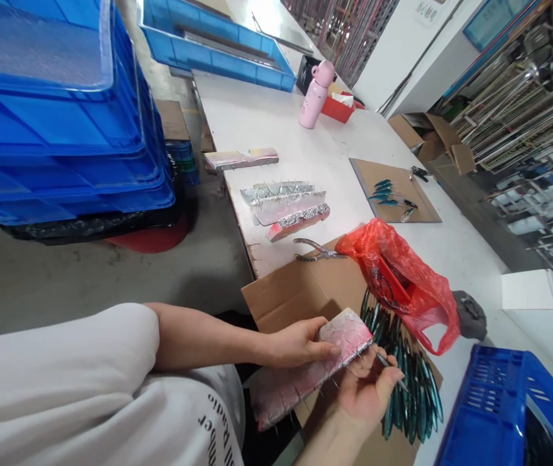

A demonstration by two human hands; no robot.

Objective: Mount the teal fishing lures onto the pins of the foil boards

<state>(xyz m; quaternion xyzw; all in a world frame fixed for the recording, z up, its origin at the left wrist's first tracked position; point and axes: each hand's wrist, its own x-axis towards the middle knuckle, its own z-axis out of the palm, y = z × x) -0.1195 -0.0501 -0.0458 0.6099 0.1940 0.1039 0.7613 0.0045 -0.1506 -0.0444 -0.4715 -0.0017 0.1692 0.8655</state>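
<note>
My left hand (300,346) grips a long pink-and-white foam block (305,375) from above, thumb across its face. Thin metal pins or wires stick out along the block's edge. Close to the block's far end, my right hand (366,391) pinches a slim, dark, pointed piece (394,371); its exact kind is hard to make out. Beneath and beyond this hand, several glossy teal fish-shaped lures (405,388) lie in rows on a cardboard sheet (286,294). Pliers (319,250) rest at the cardboard's upper edge.
A red plastic bag (403,278) lies beside the lures. More foam strips (298,221) and a board with lures (393,194) are on the white table (276,123). A pink bottle (316,96) stands farther off. Blue crates (53,123) are stacked left; a blue basket (485,401) sits lower right.
</note>
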